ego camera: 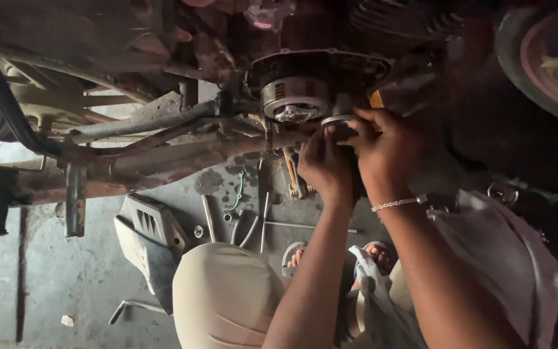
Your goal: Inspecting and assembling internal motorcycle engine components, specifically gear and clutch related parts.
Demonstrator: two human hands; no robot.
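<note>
Bare, shiny metal on the round engine part [294,98]; dull, rust-stained metal on the frame tubes [163,139]. Matt grey plastic on the cover [153,236], rough stained concrete on the floor [46,284]. Smooth beige cloth over the knee [224,297].

Dim workshop, stained grey concrete floor [46,284], daylight from the left, deep shadow right
</note>
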